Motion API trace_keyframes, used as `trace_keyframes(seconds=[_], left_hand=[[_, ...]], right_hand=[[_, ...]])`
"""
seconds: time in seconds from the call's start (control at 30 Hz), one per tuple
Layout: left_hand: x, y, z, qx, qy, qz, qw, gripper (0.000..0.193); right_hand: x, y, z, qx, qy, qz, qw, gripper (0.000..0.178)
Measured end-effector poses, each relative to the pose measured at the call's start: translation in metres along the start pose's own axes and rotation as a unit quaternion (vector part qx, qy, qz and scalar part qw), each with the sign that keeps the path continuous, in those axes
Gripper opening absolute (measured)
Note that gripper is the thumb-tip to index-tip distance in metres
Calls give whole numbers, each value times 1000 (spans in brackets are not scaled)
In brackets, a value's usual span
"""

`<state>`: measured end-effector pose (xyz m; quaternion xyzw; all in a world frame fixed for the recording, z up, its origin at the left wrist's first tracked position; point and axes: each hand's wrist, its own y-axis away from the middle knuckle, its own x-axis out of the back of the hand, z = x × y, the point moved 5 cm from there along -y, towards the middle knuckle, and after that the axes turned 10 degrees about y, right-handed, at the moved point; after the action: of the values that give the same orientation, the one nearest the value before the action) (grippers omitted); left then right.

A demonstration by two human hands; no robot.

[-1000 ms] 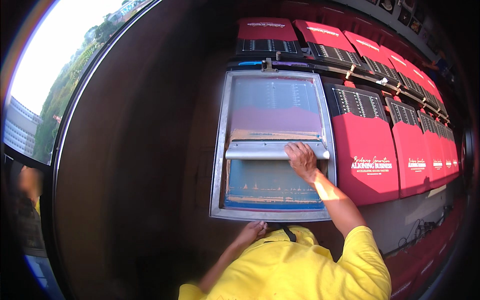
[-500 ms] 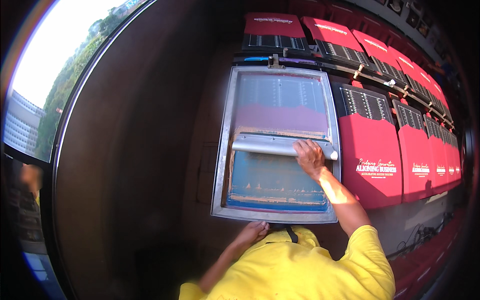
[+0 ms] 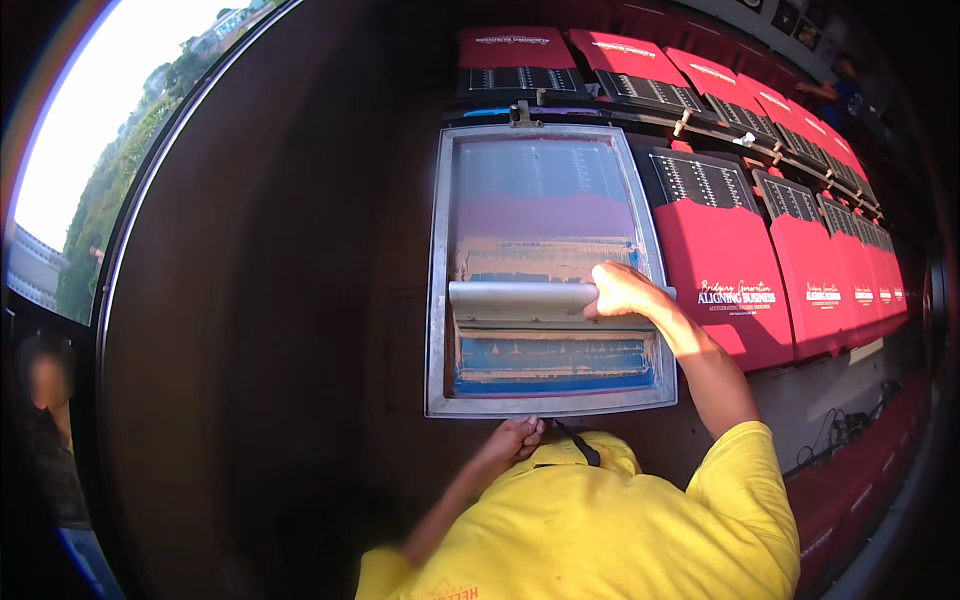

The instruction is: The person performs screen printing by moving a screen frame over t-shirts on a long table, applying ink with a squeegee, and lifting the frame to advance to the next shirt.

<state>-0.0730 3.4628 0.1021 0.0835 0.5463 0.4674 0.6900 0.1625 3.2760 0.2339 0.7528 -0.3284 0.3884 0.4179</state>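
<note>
My right hand is closed round the right part of a silver squeegee, which lies across a printing screen with a metal frame. Beige ink is smeared over the mesh just beyond the squeegee, and more streaks cross the blue area nearer me. Through the far part of the mesh a red cloth piece on a dark board shows faintly. My left hand is curled just below the frame's near edge, beside my yellow shirt. What its fingers hold, if anything, I cannot make out.
Printed red cloth pieces lie on dark boards in a row to the right. A second row runs behind, past a metal rail. A hinge clamp holds the screen's far edge. Cables hang at the lower right.
My right hand has drawn the squeegee nearer to me and changed its tilt. More beige ink now shows on the mesh behind it. My left hand stays by the near edge.
</note>
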Motion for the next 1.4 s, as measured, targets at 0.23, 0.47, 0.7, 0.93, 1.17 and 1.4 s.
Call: trace_keyframes(seconds=[0.23, 0.47, 0.7, 0.93, 1.17, 1.4], left_hand=[[0, 9, 5, -71, -142, -1, 987, 30], [-62, 95, 143, -397, -767, 141, 484, 61], [-16, 38, 153, -305, -808, 147, 482, 38], [-14, 38, 153, -387, -787, 161, 453, 34], [4, 48, 118, -415, -786, 171, 424, 30], [5, 8, 172, -423, -794, 157, 408, 37]], right_hand=[[-95, 105, -54, 82, 198, 295, 931, 32], [-90, 104, -54, 56, 183, 272, 943, 32], [-77, 134, -19, 52, 222, 324, 918, 34], [-73, 138, -5, 29, 190, 341, 920, 26], [-101, 160, -18, 8, 201, 334, 921, 22], [-89, 100, 17, 23, 216, 359, 908, 16]])
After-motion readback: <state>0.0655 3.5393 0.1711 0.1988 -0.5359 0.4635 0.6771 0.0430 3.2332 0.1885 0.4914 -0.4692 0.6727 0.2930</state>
